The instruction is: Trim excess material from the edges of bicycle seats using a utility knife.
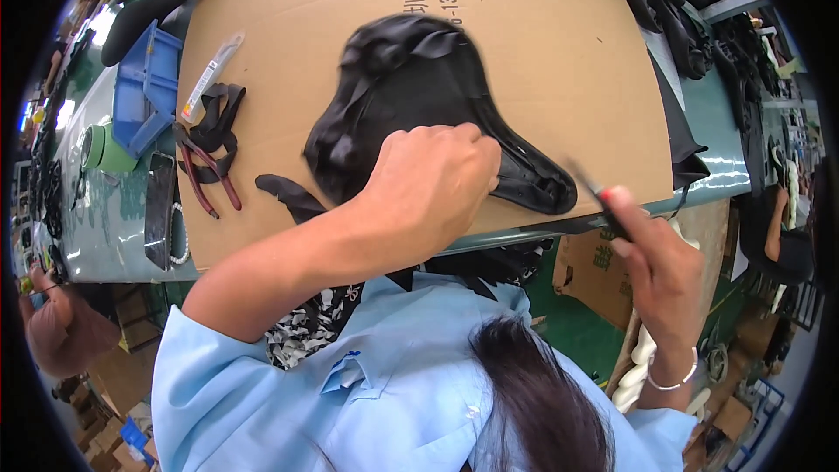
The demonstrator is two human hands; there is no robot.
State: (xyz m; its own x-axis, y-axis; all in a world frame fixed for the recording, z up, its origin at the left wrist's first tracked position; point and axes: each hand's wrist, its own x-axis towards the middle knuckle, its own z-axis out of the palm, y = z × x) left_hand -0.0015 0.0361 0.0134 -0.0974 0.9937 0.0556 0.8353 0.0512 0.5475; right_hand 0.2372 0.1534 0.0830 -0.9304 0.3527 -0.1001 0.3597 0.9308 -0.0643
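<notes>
Hair (533, 385), long and dark, falls over the front of a light blue shirt (393, 385). The right hand (655, 271), with a white band (673, 383) at its wrist, is raised just beyond the table's near edge; thumb and fingers pinch a slim tool (614, 224) with a dark handle, its pale tip blurred and pointing toward the saddle's nose.

The left hand (441, 179) is curled over the saddle, knuckles up; its fingertips are hidden, so I cannot tell what they pinch.

The black bicycle saddle (415, 92) rests underside up on a brown cardboard sheet (577, 79), narrow nose toward the near right, broad end pointing away to the left. Its hollow shows a smooth, dark base; around the broad end, shiny covering is gathered over the rim in puckered folds, smeared by blur. The nose is glossier, with a raised rim and a recessed pocket near the tip.

Left of the saddle lie a black strip (293, 197), red-handled pliers (210, 177) and, touching these, a tangled black strap (218, 118). Past the strap is a clear packet (210, 79). Off the cardboard's left side stand a green roll (105, 153) and a blue bin (144, 96).
</notes>
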